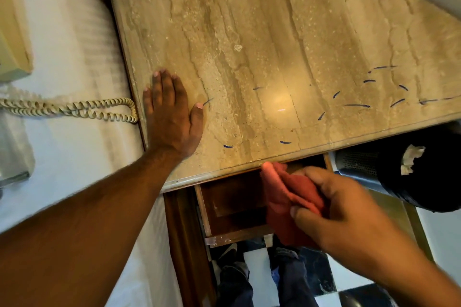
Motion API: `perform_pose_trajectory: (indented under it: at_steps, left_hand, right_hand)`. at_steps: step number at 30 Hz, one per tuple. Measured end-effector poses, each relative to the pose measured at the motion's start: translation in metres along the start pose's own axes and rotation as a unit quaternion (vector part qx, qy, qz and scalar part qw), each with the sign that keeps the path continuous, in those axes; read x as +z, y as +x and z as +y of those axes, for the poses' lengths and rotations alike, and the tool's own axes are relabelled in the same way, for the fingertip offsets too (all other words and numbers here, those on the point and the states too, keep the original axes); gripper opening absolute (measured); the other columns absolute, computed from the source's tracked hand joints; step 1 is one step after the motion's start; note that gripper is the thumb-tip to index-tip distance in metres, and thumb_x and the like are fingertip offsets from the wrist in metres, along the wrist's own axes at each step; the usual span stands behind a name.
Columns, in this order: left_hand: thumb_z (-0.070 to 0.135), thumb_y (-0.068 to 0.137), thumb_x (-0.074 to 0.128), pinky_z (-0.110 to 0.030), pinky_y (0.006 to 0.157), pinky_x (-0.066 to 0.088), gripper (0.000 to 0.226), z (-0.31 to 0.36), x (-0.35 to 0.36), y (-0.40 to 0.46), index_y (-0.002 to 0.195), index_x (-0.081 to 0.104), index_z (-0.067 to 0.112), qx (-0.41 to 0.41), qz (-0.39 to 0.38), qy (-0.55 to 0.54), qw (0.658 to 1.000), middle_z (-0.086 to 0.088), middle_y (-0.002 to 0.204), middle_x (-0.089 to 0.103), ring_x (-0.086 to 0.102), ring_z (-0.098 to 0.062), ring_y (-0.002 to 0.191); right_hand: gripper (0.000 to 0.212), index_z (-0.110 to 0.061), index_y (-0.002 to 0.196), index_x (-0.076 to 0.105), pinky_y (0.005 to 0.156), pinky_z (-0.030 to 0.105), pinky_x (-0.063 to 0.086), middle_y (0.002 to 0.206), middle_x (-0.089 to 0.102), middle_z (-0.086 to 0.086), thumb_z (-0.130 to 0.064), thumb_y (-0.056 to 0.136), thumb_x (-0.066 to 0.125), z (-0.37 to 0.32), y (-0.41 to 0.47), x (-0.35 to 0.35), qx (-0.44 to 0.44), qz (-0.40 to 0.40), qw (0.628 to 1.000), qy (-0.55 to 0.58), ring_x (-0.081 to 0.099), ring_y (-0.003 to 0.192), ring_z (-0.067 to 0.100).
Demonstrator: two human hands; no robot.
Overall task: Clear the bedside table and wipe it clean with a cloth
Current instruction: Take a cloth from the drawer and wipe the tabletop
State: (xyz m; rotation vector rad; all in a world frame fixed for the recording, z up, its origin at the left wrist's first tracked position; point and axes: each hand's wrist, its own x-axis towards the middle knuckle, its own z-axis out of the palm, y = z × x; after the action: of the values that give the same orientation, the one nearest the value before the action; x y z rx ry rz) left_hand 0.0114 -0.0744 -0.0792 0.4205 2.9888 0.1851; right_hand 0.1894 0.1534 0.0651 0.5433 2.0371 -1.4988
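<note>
The marble table (274,40) carries blue pen marks (356,105). The left hand (172,117) lies flat, fingers spread, at its bed-side edge. The right hand (334,204) grips a red cloth (282,197) over the open drawer (232,207), above checkered floor (349,289).

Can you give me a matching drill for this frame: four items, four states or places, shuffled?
Items:
1. left hand
2. red cloth
3. drawer
4. coiled phone cord

States or places:
A. lying on the white bed
B. pulled open under the tabletop edge
C. flat, palm down on the marble tabletop
D. gripped in the right hand over the drawer

Pairs: 1-C, 2-D, 3-B, 4-A
</note>
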Motion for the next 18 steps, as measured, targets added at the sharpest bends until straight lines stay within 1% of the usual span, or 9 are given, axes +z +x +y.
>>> perform_pose_trajectory:
  at_steps: [2,5,7,8,9,12,14,16,18]
  left_hand:
    - [0.045,0.099,0.026,-0.059,0.124,0.008,0.075,0.0,-0.001,-0.002,0.154,0.022,-0.006,0.0,-0.005,0.0,1.0,-0.028,0.165,0.016,0.009,-0.041,0.155]
    - [0.044,0.098,0.027,-0.06,0.124,0.009,0.075,0.001,-0.003,-0.001,0.153,0.022,-0.006,0.0,-0.01,0.003,1.0,-0.029,0.164,0.017,0.01,-0.041,0.155]
    - [0.045,0.097,0.024,-0.06,0.124,0.009,0.077,0.002,-0.004,0.0,0.153,0.023,-0.007,-0.005,-0.012,0.005,1.0,-0.029,0.164,0.018,0.01,-0.041,0.155]
    - [0.046,0.095,0.021,-0.06,0.124,0.009,0.079,0.002,-0.005,0.0,0.153,0.024,-0.007,-0.007,-0.021,0.007,1.0,-0.03,0.164,0.018,0.011,-0.042,0.155]
    - [0.047,0.093,0.018,-0.06,0.124,0.01,0.081,0.001,-0.006,0.001,0.153,0.026,-0.007,-0.008,-0.029,0.003,1.0,-0.03,0.164,0.018,0.011,-0.042,0.155]
    - [0.045,0.094,0.022,-0.059,0.124,0.01,0.079,0.003,-0.008,-0.001,0.152,0.027,-0.007,-0.004,-0.034,0.004,0.999,-0.03,0.163,0.019,0.011,-0.044,0.154]
    - [0.043,0.096,0.029,-0.06,0.124,0.01,0.075,0.003,-0.008,-0.002,0.152,0.026,-0.007,0.002,-0.027,-0.003,1.0,-0.03,0.163,0.019,0.011,-0.043,0.154]
    - [0.041,0.096,0.033,-0.06,0.124,0.01,0.074,0.003,-0.007,-0.001,0.152,0.026,-0.007,0.004,-0.021,-0.001,1.0,-0.03,0.163,0.019,0.012,-0.043,0.154]
    - [0.041,0.097,0.034,-0.06,0.123,0.01,0.074,0.003,-0.007,-0.001,0.152,0.026,-0.007,-0.002,-0.021,-0.005,1.0,-0.03,0.163,0.019,0.012,-0.043,0.154]
  right_hand:
    - [0.035,-0.03,0.103,0.07,0.058,0.048,0.062,0.079,0.074,0.004,-0.028,0.068,0.065,-0.034,-0.008,-0.025,-0.068,-0.017,0.996,0.053,0.071,0.069,0.029]
    - [0.04,-0.028,0.111,0.072,0.06,0.046,0.063,0.093,0.077,0.009,-0.021,0.072,0.071,-0.067,0.002,-0.066,-0.17,-0.001,0.976,0.137,0.076,0.078,0.034]
    - [0.043,-0.023,0.111,0.072,0.065,0.062,0.059,0.1,0.073,0.02,-0.015,0.069,0.076,-0.069,0.023,-0.088,-0.174,-0.002,0.967,0.185,0.071,0.083,0.049]
    - [0.046,-0.02,0.111,0.071,0.07,0.062,0.059,0.103,0.071,0.023,-0.014,0.066,0.078,-0.062,0.039,-0.096,-0.155,0.002,0.968,0.195,0.069,0.084,0.05]
    - [0.046,-0.019,0.11,0.071,0.074,0.055,0.06,0.103,0.072,0.02,-0.012,0.065,0.077,-0.051,0.058,-0.101,-0.127,0.022,0.973,0.189,0.069,0.085,0.045]
    - [0.042,-0.018,0.113,0.066,0.086,0.044,0.059,0.109,0.073,0.013,0.0,0.076,0.07,-0.012,0.111,-0.094,-0.02,0.147,0.982,0.115,0.07,0.098,0.029]
    - [0.046,-0.014,0.125,0.057,0.095,0.035,0.054,0.116,0.069,0.008,-0.004,0.081,0.069,0.007,0.13,-0.075,0.038,0.272,0.961,0.018,0.066,0.105,0.026]
    - [0.068,-0.008,0.141,0.043,0.099,0.025,0.04,0.128,0.059,0.013,-0.014,0.079,0.072,0.017,0.13,-0.051,0.044,0.376,0.924,-0.052,0.057,0.118,0.031]
    - [0.086,-0.004,0.15,0.03,0.107,0.032,0.032,0.142,0.045,0.02,-0.02,0.078,0.075,0.021,0.121,-0.022,0.038,0.443,0.892,-0.079,0.043,0.13,0.036]
